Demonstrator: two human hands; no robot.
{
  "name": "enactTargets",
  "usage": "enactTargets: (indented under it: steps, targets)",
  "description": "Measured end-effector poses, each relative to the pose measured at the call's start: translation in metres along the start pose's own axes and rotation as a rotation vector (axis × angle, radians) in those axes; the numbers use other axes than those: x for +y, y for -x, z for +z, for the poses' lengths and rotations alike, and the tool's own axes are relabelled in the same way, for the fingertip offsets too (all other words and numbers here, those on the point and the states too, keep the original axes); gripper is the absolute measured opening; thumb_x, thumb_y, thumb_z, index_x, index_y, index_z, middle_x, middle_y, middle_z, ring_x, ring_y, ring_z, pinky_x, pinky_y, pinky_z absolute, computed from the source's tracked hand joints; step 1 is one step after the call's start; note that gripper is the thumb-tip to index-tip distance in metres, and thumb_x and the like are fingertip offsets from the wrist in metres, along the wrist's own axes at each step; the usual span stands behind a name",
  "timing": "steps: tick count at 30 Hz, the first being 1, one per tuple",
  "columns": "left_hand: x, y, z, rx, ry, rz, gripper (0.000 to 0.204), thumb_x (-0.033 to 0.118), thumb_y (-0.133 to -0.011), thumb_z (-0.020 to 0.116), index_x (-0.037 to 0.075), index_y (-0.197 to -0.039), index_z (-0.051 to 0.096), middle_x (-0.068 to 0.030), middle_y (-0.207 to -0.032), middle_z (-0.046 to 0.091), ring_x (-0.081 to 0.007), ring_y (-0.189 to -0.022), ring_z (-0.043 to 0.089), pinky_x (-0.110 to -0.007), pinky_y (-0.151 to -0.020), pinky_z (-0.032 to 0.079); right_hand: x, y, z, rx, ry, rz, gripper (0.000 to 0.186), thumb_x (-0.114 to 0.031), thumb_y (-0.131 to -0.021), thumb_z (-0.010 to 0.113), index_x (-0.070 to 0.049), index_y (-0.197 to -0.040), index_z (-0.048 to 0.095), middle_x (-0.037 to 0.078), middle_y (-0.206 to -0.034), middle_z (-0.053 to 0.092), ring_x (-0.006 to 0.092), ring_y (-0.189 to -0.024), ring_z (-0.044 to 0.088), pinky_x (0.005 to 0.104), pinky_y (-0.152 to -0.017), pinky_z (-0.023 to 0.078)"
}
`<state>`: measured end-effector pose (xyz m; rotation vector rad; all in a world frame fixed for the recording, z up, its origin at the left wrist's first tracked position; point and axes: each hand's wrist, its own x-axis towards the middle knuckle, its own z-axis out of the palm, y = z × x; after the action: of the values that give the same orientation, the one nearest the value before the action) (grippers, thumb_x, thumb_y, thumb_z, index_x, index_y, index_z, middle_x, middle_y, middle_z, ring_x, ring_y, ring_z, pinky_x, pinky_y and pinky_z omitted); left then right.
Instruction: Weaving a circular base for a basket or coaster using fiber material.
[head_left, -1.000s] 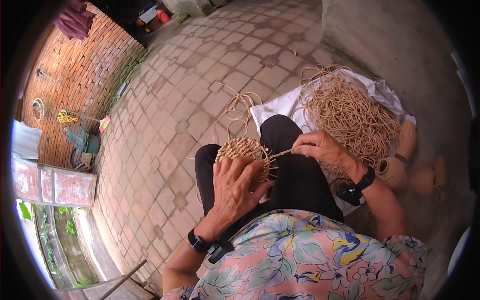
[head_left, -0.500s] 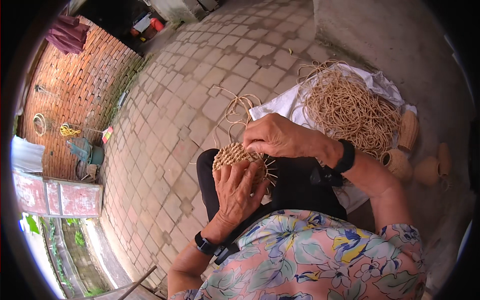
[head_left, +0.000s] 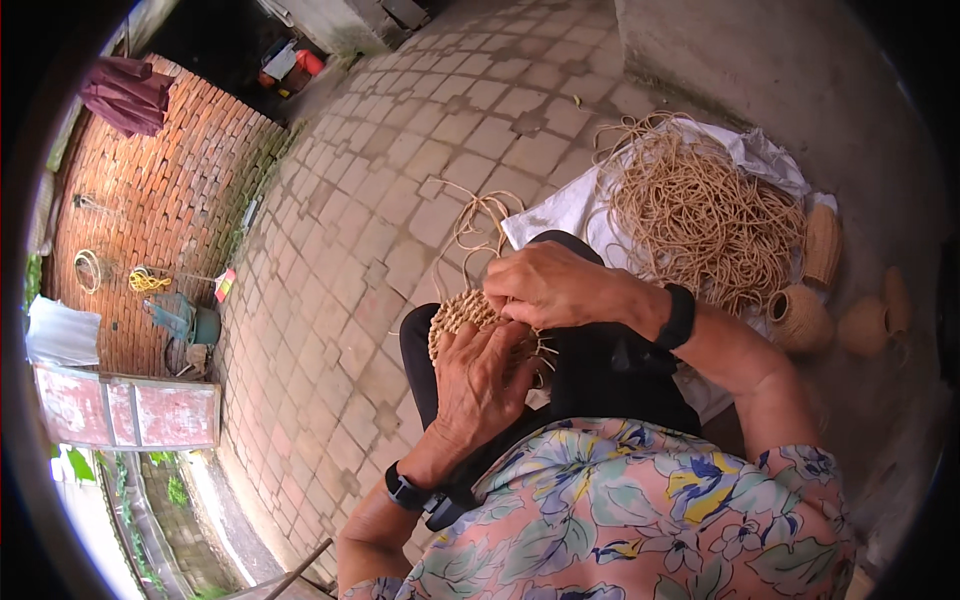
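Note:
A round piece of woven tan cord, a small basket in the making (head_left: 452,318), rests at my lap with short strand ends sticking out on its right side. My left hand (head_left: 480,375) is wrapped over its near side and holds it. Above its right edge, my right hand (head_left: 535,287) is closed in a pinch against the weave, probably on a strand that the fingers hide. Loose cord (head_left: 478,215) trails from the far side of the piece onto the paving.
To the right, a large tangle of tan cord (head_left: 700,215) lies on a white sheet (head_left: 565,210). Beside it lie several finished woven vessels (head_left: 800,320). A brick wall (head_left: 170,180) and a blue-green bucket (head_left: 205,325) stand at the left on the stone paving (head_left: 330,250).
My right hand has come down slightly toward the basket and nearer my left fingers. The view has shifted a little; my left hand keeps its hold.

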<state>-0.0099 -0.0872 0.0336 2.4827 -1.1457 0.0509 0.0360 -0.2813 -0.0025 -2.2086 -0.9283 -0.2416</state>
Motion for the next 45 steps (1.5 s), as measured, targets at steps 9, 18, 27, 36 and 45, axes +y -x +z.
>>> enactTargets:
  steps: [9, 18, 27, 36, 45]
  targets:
    - [-0.017, -0.021, -0.024, -0.311, 0.326, -0.067, 0.049, 0.009, -0.082, 0.064, 0.009, -0.128, 0.047, -0.0143, -0.105, 0.067, -0.0314, -0.092, 0.068, -0.038, -0.08, 0.053, -0.023, 0.064, 0.009, 0.424, -0.284, 0.259, 0.008, -0.002, -0.08, 0.066, -0.004, -0.085, 0.06, 0.011, -0.073, 0.064, 0.0265, -0.06, 0.061, 0.0358, -0.057, 0.049]
    - [-0.024, -0.021, -0.024, -0.402, 0.625, -0.253, 0.05, 0.001, -0.084, 0.058, 0.009, -0.131, 0.045, -0.0108, -0.108, 0.066, -0.0199, -0.096, 0.066, -0.032, -0.081, 0.052, -0.007, 0.053, 0.061, 0.355, -1.056, 0.407, 0.052, 0.005, -0.081, 0.063, -0.007, -0.13, 0.047, 0.006, -0.1, 0.069, 0.0058, -0.076, 0.057, 0.0244, -0.072, 0.048]
    - [-0.021, -0.011, -0.02, -0.282, 0.697, -0.32, 0.05, -0.002, -0.084, 0.053, 0.008, -0.132, 0.044, -0.0112, -0.108, 0.066, -0.0151, -0.08, 0.066, -0.027, -0.071, 0.052, -0.02, 0.049, 0.044, 0.25, -0.66, 0.359, 0.051, 0.006, -0.078, 0.06, -0.007, -0.125, 0.048, 0.01, -0.085, 0.067, 0.0229, -0.075, 0.068, 0.0326, -0.068, 0.052]
    - [0.0, -0.008, -0.026, -0.212, 0.635, -0.419, 0.043, 0.009, -0.082, 0.065, 0.009, -0.122, 0.051, -0.0117, -0.113, 0.061, -0.0196, -0.09, 0.064, -0.03, -0.068, 0.051, -0.02, 0.053, 0.055, 0.593, -0.116, 0.153, 0.034, 0.007, -0.08, 0.056, -0.004, -0.113, 0.056, 0.006, -0.084, 0.062, 0.0135, -0.068, 0.063, 0.0287, -0.062, 0.051]
    - [-0.007, 0.013, -0.007, 0.017, -0.12, -0.056, 0.051, 0.028, -0.065, 0.084, 0.011, -0.106, 0.061, -0.0081, -0.099, 0.059, -0.0298, -0.094, 0.055, -0.043, -0.08, 0.042, -0.023, 0.056, 0.021, 0.245, -1.181, 0.574, 0.016, -0.005, -0.085, 0.059, -0.004, -0.1, 0.055, -0.002, -0.076, 0.052, 0.0061, -0.066, 0.051, 0.0231, -0.057, 0.043]
